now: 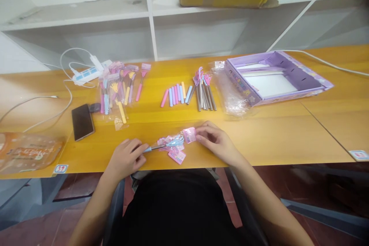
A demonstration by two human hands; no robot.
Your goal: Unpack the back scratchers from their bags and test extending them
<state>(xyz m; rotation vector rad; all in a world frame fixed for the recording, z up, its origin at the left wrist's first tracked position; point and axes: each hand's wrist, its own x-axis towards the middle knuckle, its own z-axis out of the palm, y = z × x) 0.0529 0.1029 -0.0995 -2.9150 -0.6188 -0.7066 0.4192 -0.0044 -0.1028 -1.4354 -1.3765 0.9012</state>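
Observation:
My left hand (127,158) is closed round the blue handle of a hand-shaped back scratcher (174,142), which points right with its metal shaft showing. Between the fingertips of my right hand (217,142) is the edge of a small pink label card (189,135), close to the scratcher's blue claw. More pink cards (177,156) lie loosely under and around that claw. Beyond my hands lies a row of pastel handle sleeves (175,95). Beside it is a bunch of back scratchers with bare metal shafts (205,92).
Bagged back scratchers (121,88) lie at the left, near a phone (82,122) and a white power strip (86,75). Clear plastic bags (235,102) lie against an open purple box (250,98) on the right. An orange packet (31,152) sits far left; shelves stand behind.

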